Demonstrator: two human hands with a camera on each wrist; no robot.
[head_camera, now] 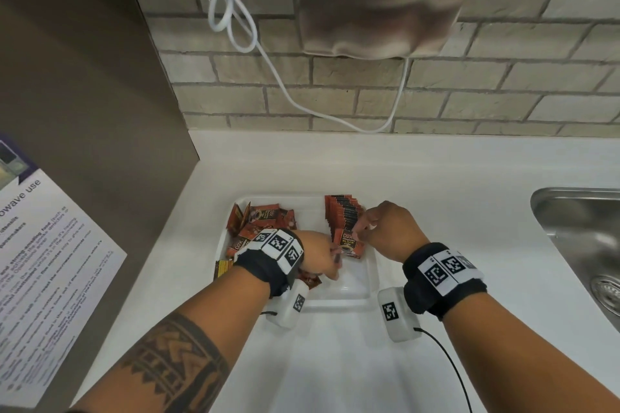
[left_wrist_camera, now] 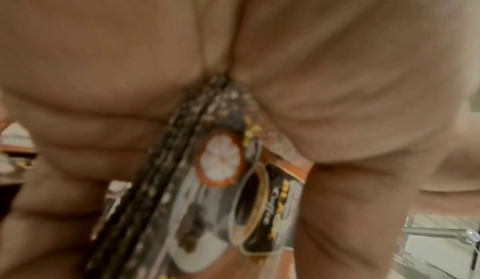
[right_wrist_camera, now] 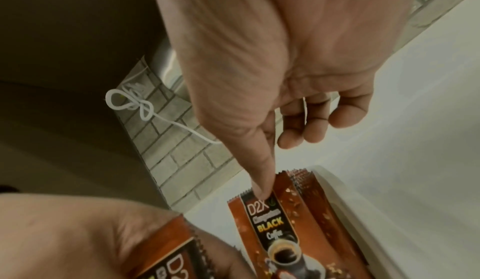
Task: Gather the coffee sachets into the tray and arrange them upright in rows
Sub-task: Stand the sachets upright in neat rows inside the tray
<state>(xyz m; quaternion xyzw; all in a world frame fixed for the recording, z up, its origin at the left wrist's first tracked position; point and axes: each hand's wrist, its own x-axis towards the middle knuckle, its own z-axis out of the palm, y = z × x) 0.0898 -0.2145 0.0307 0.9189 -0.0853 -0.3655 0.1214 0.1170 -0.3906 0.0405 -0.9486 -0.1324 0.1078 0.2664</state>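
On the counter, tray: your white tray (head_camera: 367,282) sits on the white counter (head_camera: 436,171), between the grey side panel and the sink (head_camera: 583,228).
Row done: an upright row of sachets (head_camera: 344,211) stands along the tray's right side.
Front sachet: the nearest sachet (head_camera: 349,243) leans at the near end of that row.
Right hand: your right hand (head_camera: 391,231) pinches the front sachet's top edge, thumb on its face, other fingers loosely curled.
Left hand: your left hand (head_camera: 317,258) is clamped round a small bundle of sachets (left_wrist_camera: 207,191), edges up, just beside the row.
Loose pile: a jumble of sachets (head_camera: 261,221) lies flat or tilted in the tray's left half.
Stray: one yellow-edged sachet (head_camera: 223,268) sits at the tray's left rim; in or out, you cannot tell.
Progress: roughly halfway by my judgement; one row stands, the pile is unsorted.
Hidden: your left wrist covers part of the pile; the bundle's count is too blurred to read.
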